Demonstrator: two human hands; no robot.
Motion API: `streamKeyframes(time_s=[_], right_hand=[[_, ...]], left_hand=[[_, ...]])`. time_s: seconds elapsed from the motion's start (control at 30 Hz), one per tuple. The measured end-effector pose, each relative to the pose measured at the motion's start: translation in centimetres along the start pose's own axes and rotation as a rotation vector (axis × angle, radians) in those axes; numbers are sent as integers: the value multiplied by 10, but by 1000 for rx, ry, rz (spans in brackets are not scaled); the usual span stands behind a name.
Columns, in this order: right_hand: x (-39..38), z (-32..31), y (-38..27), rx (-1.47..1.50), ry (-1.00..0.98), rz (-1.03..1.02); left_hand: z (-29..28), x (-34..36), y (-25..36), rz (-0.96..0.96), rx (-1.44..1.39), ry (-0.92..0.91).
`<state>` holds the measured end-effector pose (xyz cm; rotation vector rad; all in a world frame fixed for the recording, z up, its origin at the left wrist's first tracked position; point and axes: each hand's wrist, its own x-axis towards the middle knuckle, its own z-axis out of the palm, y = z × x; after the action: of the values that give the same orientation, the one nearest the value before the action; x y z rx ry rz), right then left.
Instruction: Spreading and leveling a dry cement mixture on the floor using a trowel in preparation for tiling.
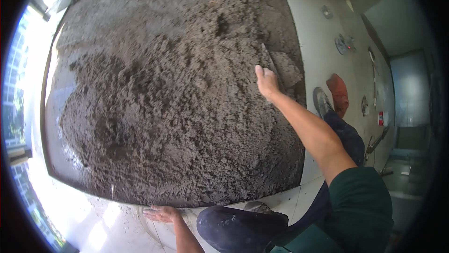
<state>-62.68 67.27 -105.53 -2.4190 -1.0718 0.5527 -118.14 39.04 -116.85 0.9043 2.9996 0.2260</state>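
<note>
Damp grey-brown mortar (168,108) covers a wide rectangular floor area, heaped and crumbly in the middle, smoother at the far side. My right hand (267,82) grips a plastering trowel (271,61) at the right part of the heap. The blade shows as a thin strip, seen nearly edge-on, and its handle is hidden in my fist. A flatter patch (286,68) of mortar lies just right of the blade. My left hand (161,214) is at the near edge of the mortar, over the pale tiles (98,211), fingers stretched out and holding nothing.
My bent knee (241,225) and a shoe (322,102) are beside the mortar's near and right edges. To the right are an orange-red cloth-like thing (338,95), a small device with a red light (344,44) and a red-and-white tub (383,118). Bright windows line the left.
</note>
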Motion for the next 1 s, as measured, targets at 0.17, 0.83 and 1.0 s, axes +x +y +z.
streamKeyframes(time_s=[0.17, 0.83, 1.0], right_hand=[[-21, 32, -41, 262, -238, 255], [-40, -52, -67, 9, 188, -246], [0, -167, 95, -44, 514, 59]], left_hand=[[-12, -2, 1, 2, 5, -23], [-4, 2, -12, -20, -71, -10], [0, 7, -8, -27, 4, -18]])
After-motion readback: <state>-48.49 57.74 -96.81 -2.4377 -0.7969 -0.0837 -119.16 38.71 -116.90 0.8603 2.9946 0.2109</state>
